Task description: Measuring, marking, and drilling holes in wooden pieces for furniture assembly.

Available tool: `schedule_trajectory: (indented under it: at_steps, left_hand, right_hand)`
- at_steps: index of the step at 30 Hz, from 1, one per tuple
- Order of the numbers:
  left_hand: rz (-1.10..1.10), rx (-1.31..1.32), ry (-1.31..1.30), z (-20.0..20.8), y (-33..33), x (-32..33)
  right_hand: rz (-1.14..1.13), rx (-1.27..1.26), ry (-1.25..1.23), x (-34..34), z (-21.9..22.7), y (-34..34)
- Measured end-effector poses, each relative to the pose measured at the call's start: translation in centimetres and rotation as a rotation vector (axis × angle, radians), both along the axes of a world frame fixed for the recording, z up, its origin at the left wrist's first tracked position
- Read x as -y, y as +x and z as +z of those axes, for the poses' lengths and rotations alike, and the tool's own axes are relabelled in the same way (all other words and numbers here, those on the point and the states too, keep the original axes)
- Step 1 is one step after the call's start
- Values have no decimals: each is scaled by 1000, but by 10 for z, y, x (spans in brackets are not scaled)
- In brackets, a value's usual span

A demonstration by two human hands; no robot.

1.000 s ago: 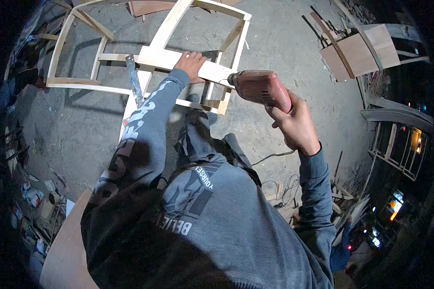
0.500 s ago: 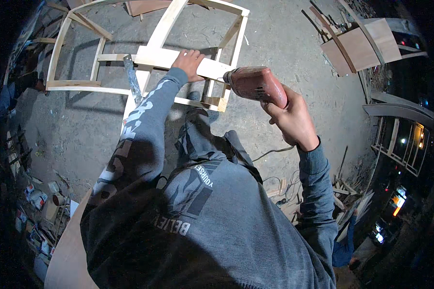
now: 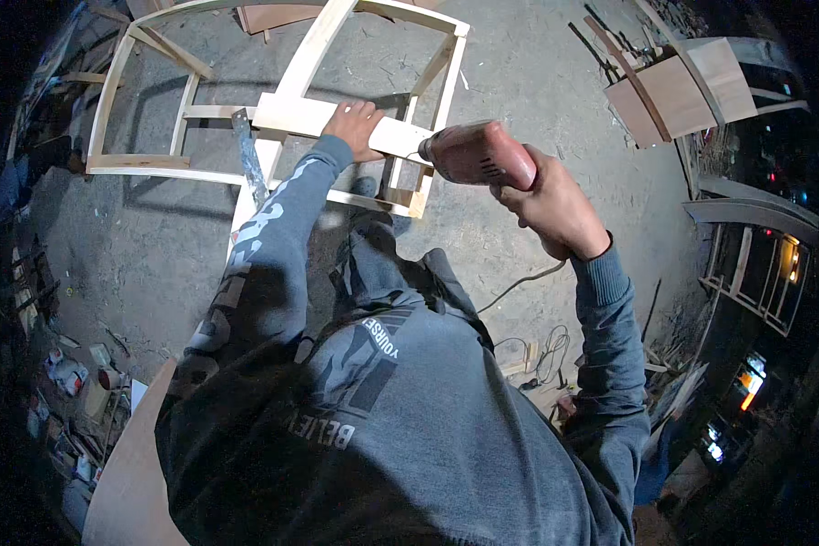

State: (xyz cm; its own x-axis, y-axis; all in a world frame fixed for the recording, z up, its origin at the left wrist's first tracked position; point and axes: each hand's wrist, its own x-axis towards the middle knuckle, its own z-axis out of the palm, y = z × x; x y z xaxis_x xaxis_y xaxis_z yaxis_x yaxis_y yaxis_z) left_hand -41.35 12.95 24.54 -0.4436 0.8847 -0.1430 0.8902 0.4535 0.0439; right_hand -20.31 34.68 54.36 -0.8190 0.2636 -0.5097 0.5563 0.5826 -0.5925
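Observation:
My right hand (image 3: 560, 202) is wrapped round the handle of a red power drill (image 3: 473, 153). The drill points left, its tip against the right end of a pale wooden board (image 3: 291, 115); the exact contact is too small to make out. My left hand (image 3: 351, 130) grips that board near its middle, fingers curled over the far edge. Beneath it stands a light wooden frame (image 3: 314, 50) of long rails and short crosspieces. Left of my hand, a flat grey strip (image 3: 249, 156) with a worn surface lies by the board.
A cord (image 3: 521, 287) trails near my right forearm, with coiled cable (image 3: 551, 353) on the floor. Stacked panels (image 3: 692, 91) lie at the far right. Clutter (image 3: 68, 373) fills the left side, near a curved wooden sheet (image 3: 127, 482). Concrete floor (image 3: 519, 82) shows between.
The board has shifted slightly left. My right wrist and forearm have swung a little to the right, and the drill is tilted slightly differently, its tip still at the board's end.

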Motion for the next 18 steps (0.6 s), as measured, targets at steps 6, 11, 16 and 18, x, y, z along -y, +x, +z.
schedule_trajectory:
  at_steps: [6,11,16,18]
  left_hand:
    - [-7,-24,18,-6,0,2]
    - [-22,5,-13,2,-2,-4]
    - [-14,29,0,3,-3,0]
    - [-14,21,8,1,-2,0]
  right_hand:
    - [91,-20,127,7,8,-1]
    - [52,-35,129,6,3,10]
    - [4,-83,15,9,15,7]
    - [-42,-38,-10,8,24,7]
